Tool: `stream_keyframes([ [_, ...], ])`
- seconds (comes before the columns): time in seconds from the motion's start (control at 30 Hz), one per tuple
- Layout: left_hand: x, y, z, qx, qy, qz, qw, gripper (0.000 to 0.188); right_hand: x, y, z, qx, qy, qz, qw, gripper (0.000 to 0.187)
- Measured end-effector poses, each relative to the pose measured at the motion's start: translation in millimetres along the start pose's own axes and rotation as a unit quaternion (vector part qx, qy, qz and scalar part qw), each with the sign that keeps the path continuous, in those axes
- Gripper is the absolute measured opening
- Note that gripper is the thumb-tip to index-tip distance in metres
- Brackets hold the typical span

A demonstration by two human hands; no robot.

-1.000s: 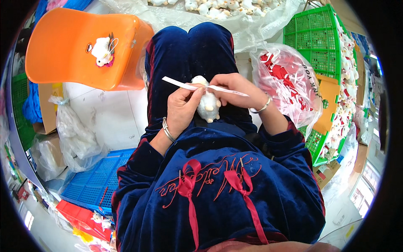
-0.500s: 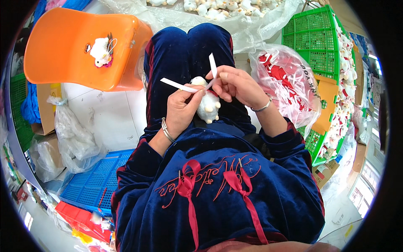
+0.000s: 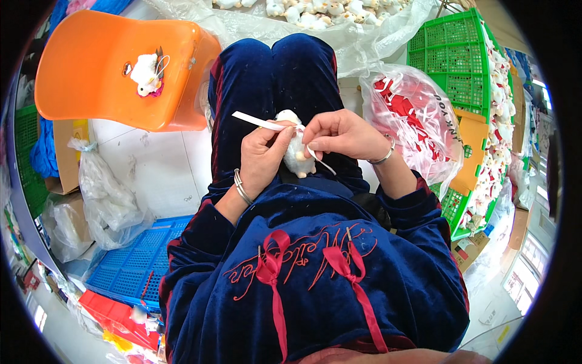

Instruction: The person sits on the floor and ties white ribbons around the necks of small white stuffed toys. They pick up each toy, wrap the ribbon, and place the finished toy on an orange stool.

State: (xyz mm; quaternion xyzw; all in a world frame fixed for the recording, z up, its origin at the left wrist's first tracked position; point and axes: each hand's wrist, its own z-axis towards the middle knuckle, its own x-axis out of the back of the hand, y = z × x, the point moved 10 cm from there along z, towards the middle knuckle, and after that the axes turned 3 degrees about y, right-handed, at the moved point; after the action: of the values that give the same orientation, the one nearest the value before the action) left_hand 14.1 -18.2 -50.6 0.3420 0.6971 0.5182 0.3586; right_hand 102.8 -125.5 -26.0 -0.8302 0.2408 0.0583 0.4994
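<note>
A small white plush toy [image 3: 297, 159] with pale yellowish feet lies on my lap, its head toward my knees. A white ribbon [image 3: 250, 119] passes around its neck area. My left hand [image 3: 262, 150] pinches this ribbon between thumb and forefinger, with one end sticking out to the left. My right hand [image 3: 337, 133] is closed at the toy's neck, fingertips together on the ribbon. The other ribbon end hangs below the right fingers, over the toy's side. The fingers hide the crossing of the two ends.
On the left stands an orange chair [image 3: 115, 73] with another white plush toy [image 3: 147, 75] on it. A clear bag [image 3: 418, 121] of red and white ribbon pieces is on the right, beside green crates [image 3: 448, 54]. Several plush toys lie on plastic sheeting beyond my knees. A blue crate [image 3: 136, 261] stands lower left.
My right hand has turned and lowered the right ribbon end, which pointed up and now hangs down across the toy. My left hand has stayed nearly still, still pinching its end.
</note>
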Motion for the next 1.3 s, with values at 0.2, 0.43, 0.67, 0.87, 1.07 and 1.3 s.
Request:
stream_keyframes([
  [0.2,-0.7,-0.1,0.1,-0.003,0.004,-0.017,1.0,0.016,12.6,0.9,8.4,0.004,0.097,0.004,0.995,0.022],
  [0.43,0.2,6.8,1.1,-0.038,0.008,-0.009,0.999,0.014,14.3,-1.1,10.1,0.084,0.119,-0.072,0.987,0.01],
  [0.67,-1.1,7.8,-0.3,-0.032,0.009,-0.005,0.999,0.011,5.5,-24.4,18.1,0.136,0.184,-0.348,0.909,0.015],
  [0.87,-4.0,18.1,-6.0,-0.121,-0.013,0.048,0.991,0.013,-18.8,-30.3,22.8,0.226,0.195,-0.531,0.793,0.017],
  [1.07,-6.1,21.4,-9.3,-0.126,-0.038,0.072,0.989,0.015,-2.8,-25.4,14.3,0.16,0.042,-0.399,0.902,0.02],
  [1.3,-6.9,30.4,-9.9,-0.161,-0.035,0.105,0.981,0.015,12.8,-39.5,17.5,0.064,0.02,-0.417,0.907,0.014],
])
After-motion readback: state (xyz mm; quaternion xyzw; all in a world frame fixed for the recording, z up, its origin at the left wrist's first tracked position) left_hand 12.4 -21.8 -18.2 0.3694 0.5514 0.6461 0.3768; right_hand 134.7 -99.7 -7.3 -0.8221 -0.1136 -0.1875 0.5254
